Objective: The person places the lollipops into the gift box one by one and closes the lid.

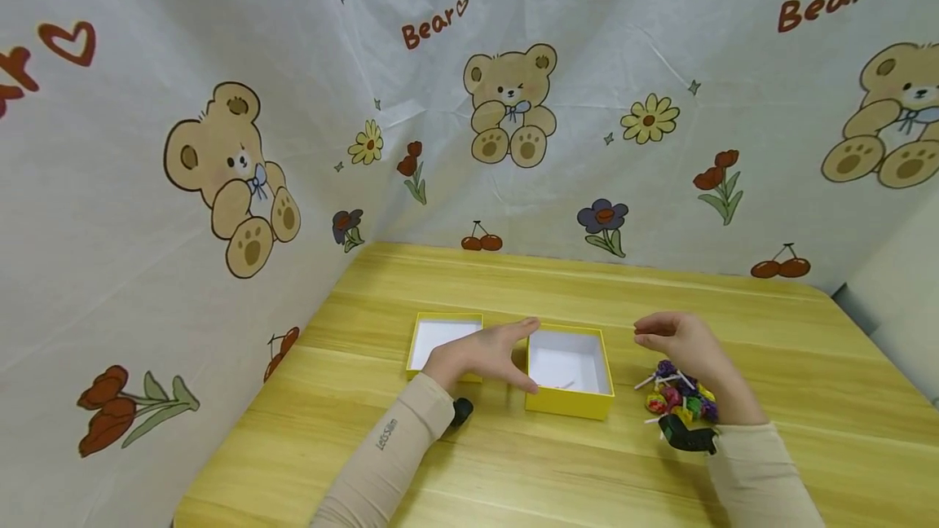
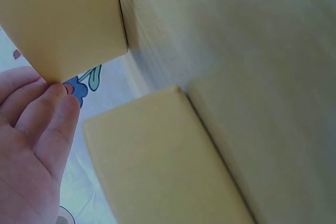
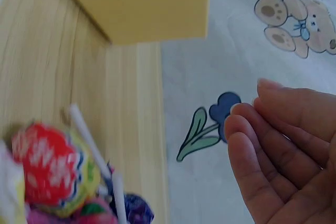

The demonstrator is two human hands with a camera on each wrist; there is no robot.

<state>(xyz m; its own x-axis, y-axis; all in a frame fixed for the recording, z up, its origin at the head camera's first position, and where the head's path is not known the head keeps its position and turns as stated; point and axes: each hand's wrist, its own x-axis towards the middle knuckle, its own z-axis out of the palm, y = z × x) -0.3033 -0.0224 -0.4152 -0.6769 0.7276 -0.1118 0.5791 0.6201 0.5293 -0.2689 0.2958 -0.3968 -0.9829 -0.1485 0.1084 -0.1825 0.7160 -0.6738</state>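
Observation:
A yellow box (image 1: 569,404) with a white inside stands in front of me, and a thin white stick (image 1: 565,385) shows in it near the front wall. My left hand (image 1: 490,353) spreads along its left side, thumb at the near corner and fingers by the far corner. In the left wrist view the fingertips (image 2: 67,103) meet the box edge. My right hand (image 1: 685,341) hovers right of the box, its fingers loosely bent with nothing between them. Below it lies a pile of wrapped lollipops (image 1: 671,398); a red-and-yellow one (image 3: 50,166) shows large in the right wrist view.
A second shallow yellow box part (image 1: 433,332), white inside, lies left of the box, partly behind my left hand. The wooden table (image 1: 352,463) meets a bear-print cloth (image 1: 513,202) at its back and left.

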